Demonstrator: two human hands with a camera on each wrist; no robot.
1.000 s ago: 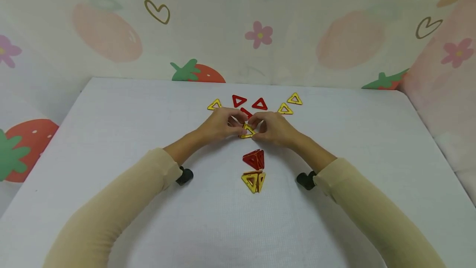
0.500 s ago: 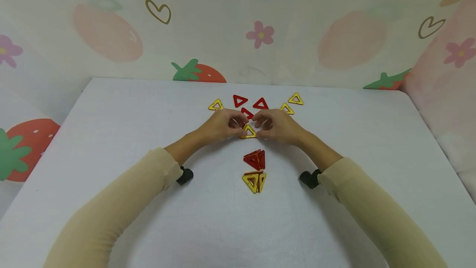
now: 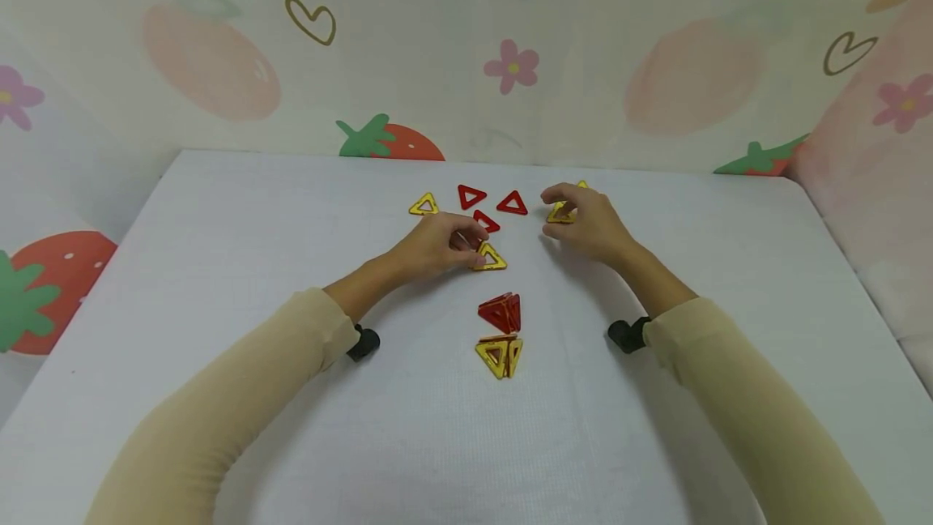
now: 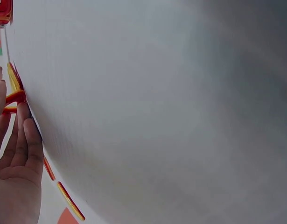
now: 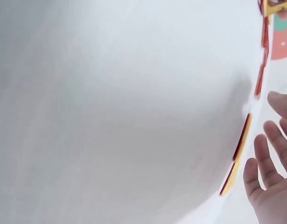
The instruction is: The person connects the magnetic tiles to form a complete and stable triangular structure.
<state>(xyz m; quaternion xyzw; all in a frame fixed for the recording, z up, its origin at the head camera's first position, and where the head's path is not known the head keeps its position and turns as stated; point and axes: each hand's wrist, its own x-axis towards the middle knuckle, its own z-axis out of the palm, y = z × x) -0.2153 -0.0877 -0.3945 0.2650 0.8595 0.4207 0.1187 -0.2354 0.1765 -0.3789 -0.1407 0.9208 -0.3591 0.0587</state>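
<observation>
Yellow triangle (image 3: pixel 496 266) | pinched in left hand (image 3: pixel 440 246) | well apart from right hand (image 3: pixel 592 221), spread near yellow tile (image 5: pixel 243 137)

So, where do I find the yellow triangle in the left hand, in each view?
Head: yellow triangle near the centre, held by the left hand.
Left wrist: at the left edge, in the upper half.
Right wrist: top right corner, partly cut off.
Shared landmark: the left hand, barely visible in the right wrist view.
</observation>
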